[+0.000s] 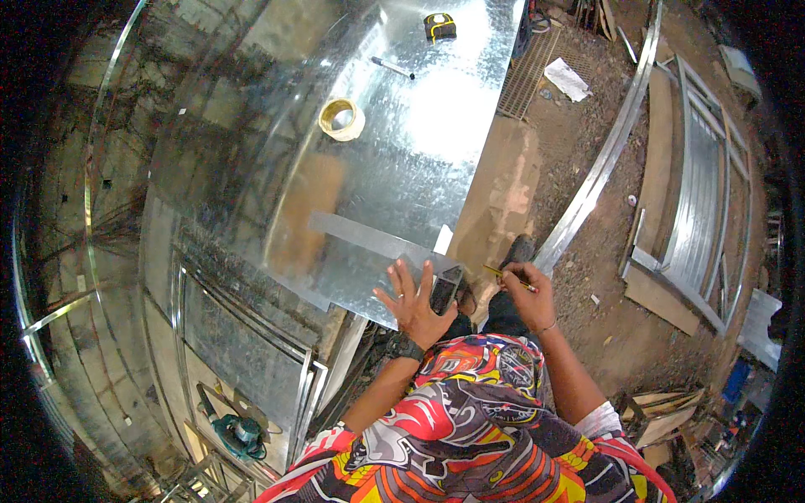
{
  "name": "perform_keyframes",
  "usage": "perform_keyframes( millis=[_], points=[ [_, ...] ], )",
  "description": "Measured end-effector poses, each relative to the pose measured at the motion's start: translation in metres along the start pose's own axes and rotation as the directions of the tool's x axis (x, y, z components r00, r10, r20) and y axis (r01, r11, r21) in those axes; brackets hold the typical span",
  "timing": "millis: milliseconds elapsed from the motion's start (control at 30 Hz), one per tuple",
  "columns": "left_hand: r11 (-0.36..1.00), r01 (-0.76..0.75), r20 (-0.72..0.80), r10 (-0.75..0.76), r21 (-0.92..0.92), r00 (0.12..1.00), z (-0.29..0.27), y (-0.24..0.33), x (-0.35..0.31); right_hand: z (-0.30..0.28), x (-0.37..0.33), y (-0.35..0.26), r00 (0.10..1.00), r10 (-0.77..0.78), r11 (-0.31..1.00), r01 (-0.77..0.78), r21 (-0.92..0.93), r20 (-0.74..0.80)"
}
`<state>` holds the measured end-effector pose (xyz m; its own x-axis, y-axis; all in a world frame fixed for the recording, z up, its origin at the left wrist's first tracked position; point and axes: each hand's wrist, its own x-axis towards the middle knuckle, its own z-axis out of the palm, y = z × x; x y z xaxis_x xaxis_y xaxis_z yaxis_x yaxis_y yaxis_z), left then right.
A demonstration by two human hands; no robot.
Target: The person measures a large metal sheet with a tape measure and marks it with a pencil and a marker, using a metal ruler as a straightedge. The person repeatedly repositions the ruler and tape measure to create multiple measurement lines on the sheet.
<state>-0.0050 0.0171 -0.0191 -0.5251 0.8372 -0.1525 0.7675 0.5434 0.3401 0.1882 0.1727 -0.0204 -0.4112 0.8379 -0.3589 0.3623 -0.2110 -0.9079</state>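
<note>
My left hand [417, 310] presses on the near end of a shiny metal sheet [377, 189], fingers spread. Its thumb and index finger straddle the dark stock of a try square [447, 289], whose long grey blade appears to run leftward across the sheet. Just right of the sheet's corner, my right hand [531, 295] is closed round a thin yellow-and-black pencil [495, 271], its point toward the sheet and apart from it. Farther up the sheet lie a roll of masking tape [355, 126], a marker pen [392, 68] and a black-and-yellow tape measure [439, 28].
A teal power tool [241, 436] rests among metal frames at lower left. To the right, a long metal channel [591, 189] crosses the dirt floor beside a framed corrugated panel [696, 193]. A metal grating [530, 74] and a crumpled white paper [568, 80] lie beyond the sheet's right edge.
</note>
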Motion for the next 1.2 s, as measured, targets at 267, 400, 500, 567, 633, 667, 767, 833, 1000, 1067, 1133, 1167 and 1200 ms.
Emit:
perform_keyframes(
  millis=[267, 400, 500, 567, 633, 667, 767, 833, 1000, 1067, 1133, 1167, 1200],
  points=[
    [0.999, -0.012, -0.021, 0.011, -0.032, 1.000, 0.002, -0.001, 0.010, 0.005, 0.012, 0.007, 1.000, -0.024, 1.000, 0.023, -0.020, -0.020],
    [1.000, -0.005, -0.007, 0.005, -0.030, 1.000, 0.003, -0.001, 0.011, 0.007, 0.012, 0.011, 0.999, -0.031, 0.999, 0.031, 0.007, -0.034],
    [1.000, 0.000, -0.005, 0.000, -0.017, 1.000, 0.004, -0.001, 0.010, 0.007, 0.014, 0.002, 0.997, -0.074, 0.997, 0.074, -0.016, -0.007],
    [1.000, 0.006, -0.003, -0.006, -0.011, 1.000, 0.005, -0.001, 0.010, 0.006, 0.013, -0.012, 0.997, -0.070, 0.997, 0.071, -0.017, 0.028],
    [1.000, 0.006, -0.006, -0.006, -0.012, 1.000, 0.006, -0.002, 0.010, 0.009, 0.013, -0.022, 0.998, -0.067, 0.998, 0.067, 0.002, 0.020],
    [1.000, 0.003, -0.007, -0.003, -0.012, 1.000, 0.006, -0.002, 0.010, 0.011, 0.012, -0.028, 0.998, -0.065, 0.998, 0.065, 0.011, 0.013],
    [1.000, 0.004, -0.008, -0.004, -0.004, 1.000, 0.006, -0.002, 0.010, 0.022, 0.013, -0.047, 0.991, 0.035, 0.985, -0.055, 0.162, 0.126],
    [1.000, 0.011, -0.003, -0.011, 0.002, 1.000, 0.005, -0.001, 0.011, 0.028, 0.018, -0.042, 0.988, 0.032, 0.987, -0.055, 0.153, 0.150],
    [1.000, 0.014, -0.017, -0.014, -0.003, 1.000, 0.003, 0.001, 0.011, 0.041, 0.031, -0.037, 0.989, 0.004, 0.990, -0.025, 0.141, 0.150],
    [0.999, 0.032, 0.008, -0.032, 0.003, 0.999, 0.003, 0.001, 0.012, 0.042, 0.034, -0.043, 0.984, 0.021, 0.987, -0.049, 0.154, 0.174],
    [1.000, 0.020, 0.003, -0.020, 0.008, 1.000, 0.004, -0.001, 0.012, 0.044, 0.037, -0.033, 0.985, 0.012, 0.992, -0.034, 0.125, 0.170],
    [1.000, 0.015, 0.000, -0.015, 0.009, 1.000, 0.004, -0.001, 0.012, 0.044, 0.039, -0.032, 0.986, 0.007, 0.994, -0.025, 0.109, 0.168],
    [1.000, 0.020, 0.004, -0.020, 0.011, 1.000, 0.004, -0.001, 0.013, 0.044, 0.039, -0.032, 0.984, -0.014, 0.992, -0.009, 0.126, 0.179]
  ],
)
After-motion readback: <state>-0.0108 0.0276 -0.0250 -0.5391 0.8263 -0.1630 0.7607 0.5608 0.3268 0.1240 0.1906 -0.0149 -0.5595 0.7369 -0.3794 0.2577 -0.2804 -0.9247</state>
